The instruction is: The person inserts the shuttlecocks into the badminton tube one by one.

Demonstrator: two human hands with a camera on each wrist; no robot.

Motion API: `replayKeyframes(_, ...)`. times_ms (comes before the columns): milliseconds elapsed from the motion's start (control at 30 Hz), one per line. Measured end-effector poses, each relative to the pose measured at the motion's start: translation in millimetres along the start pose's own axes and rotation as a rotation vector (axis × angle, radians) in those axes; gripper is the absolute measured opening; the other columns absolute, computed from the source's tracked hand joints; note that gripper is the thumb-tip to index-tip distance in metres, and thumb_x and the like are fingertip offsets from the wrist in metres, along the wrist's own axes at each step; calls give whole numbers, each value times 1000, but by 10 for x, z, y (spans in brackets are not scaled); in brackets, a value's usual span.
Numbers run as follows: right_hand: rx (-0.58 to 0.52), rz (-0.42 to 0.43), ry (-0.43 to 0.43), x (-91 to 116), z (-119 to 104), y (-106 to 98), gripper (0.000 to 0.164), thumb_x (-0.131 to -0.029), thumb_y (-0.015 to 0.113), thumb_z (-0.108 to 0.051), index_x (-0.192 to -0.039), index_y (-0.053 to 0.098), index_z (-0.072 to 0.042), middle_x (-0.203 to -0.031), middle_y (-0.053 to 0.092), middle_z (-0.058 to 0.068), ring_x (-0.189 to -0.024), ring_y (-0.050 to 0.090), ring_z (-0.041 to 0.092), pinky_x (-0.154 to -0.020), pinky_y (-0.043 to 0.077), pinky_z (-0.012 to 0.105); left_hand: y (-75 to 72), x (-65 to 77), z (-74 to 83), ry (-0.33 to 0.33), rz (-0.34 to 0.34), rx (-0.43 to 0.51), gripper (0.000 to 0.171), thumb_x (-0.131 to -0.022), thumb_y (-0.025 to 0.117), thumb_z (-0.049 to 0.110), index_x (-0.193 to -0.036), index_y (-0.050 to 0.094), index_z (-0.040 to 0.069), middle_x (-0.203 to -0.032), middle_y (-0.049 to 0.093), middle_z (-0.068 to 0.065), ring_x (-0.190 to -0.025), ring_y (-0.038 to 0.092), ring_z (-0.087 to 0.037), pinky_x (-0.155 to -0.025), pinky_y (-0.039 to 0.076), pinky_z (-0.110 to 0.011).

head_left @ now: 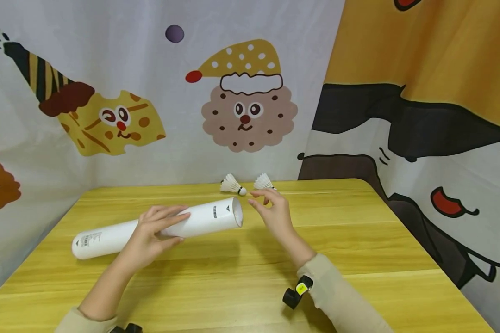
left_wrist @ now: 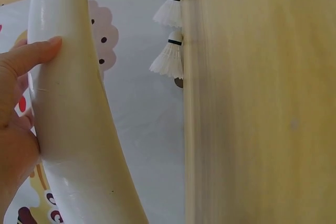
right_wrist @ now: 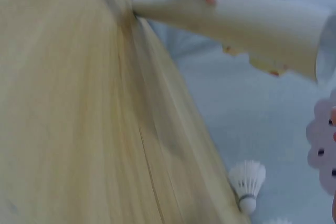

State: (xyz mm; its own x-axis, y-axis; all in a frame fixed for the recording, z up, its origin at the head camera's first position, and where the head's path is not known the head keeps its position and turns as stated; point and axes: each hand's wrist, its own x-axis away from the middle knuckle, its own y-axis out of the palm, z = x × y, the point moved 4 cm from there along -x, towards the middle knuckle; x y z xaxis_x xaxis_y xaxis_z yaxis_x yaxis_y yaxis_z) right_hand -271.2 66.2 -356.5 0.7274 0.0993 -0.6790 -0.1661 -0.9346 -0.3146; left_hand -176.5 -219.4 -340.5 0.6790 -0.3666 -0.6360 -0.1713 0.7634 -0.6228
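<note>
A long white shuttlecock tube [head_left: 204, 219] slants across the head view, its open mouth raised to the right and a shadow beneath. My left hand [head_left: 150, 236] grips it around the middle, thumb on the near side; the left wrist view shows the thumb against the white wall [left_wrist: 79, 103]. Just right of the mouth is my right hand [head_left: 275, 215], fingers loosely bent, thumb apart from them, nothing seen between. Two white feather shuttlecocks lie at the table's back: one [head_left: 231, 185] beyond the tube's mouth, the other [head_left: 264, 181] partly behind my right fingers. The tube's inside is hardly visible.
The yellow wood-grain table [head_left: 358, 259] ends at a back edge close to a printed curtain [head_left: 171, 166] with cartoon figures. A black wrist device [head_left: 292, 298] hangs at my right sleeve. The shuttlecocks sit near that back edge.
</note>
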Motion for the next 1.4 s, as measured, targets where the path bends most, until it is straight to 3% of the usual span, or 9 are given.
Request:
replayKeyframes(233, 43, 25, 102, -141, 372, -51, 22, -81, 77, -9, -101, 74, -3, -94, 68, 14, -71, 50, 25, -59, 37, 29, -3, -14, 1, 1, 6, 4, 68, -60, 86, -8, -122, 68, 12, -132, 57, -7, -116, 43, -19, -91, 18, -41)
replayKeyframes(467, 138, 1, 194, -270, 723, -61, 27, -84, 75, -12, -110, 71, -4, -101, 67, 10, -70, 48, 19, -58, 37, 29, 11, -31, 2, 10, 2, 13, 67, -61, 86, -7, -122, 67, 12, -132, 57, -7, -116, 43, -20, -93, 18, -40)
replayKeyframes(1000, 243, -207, 355, -474, 1176, 66, 47, -91, 68, -22, -135, 56, -10, -128, 54, 9, -80, 53, 21, -71, 44, 35, 11, -37, 9, 10, 11, 28, 67, -60, 85, -9, -121, 67, 11, -132, 57, -6, -115, 43, -19, -95, 16, -35)
replayKeyframes(1100, 260, -257, 389, -492, 1219, 96, 50, -93, 65, -24, -139, 51, -12, -133, 49, 11, -87, 54, 25, -76, 46, 39, 9, -31, 8, 5, 10, 29, 67, -60, 85, -9, -121, 67, 11, -132, 57, -5, -115, 43, -18, -95, 16, -35)
replayKeyframes(1167, 272, -296, 405, -504, 1242, 117, 52, -94, 63, -26, -141, 48, -13, -138, 45, 12, -100, 54, 28, -86, 45, 42, 4, -24, 8, 5, 8, 28, 68, -59, 85, -10, -121, 68, 11, -133, 57, -5, -115, 43, -18, -94, 17, -34)
replayKeyframes(1300, 302, -370, 406, -543, 1263, 152, 56, -96, 59, -29, -146, 41, -14, -147, 35, 14, -127, 42, 32, -102, 34, 47, -14, -14, 8, 7, 10, 21, 69, -58, 86, -10, -121, 68, 11, -132, 57, -6, -116, 43, -17, -93, 18, -33)
replayKeyframes(1400, 322, -409, 382, -590, 1247, 168, 56, -97, 57, -29, -148, 38, -14, -150, 30, 14, -133, 34, 32, -106, 28, 47, -26, -18, 8, 11, 10, 20, 69, -58, 85, -10, -122, 67, 11, -133, 57, -6, -116, 43, -17, -93, 18, -33)
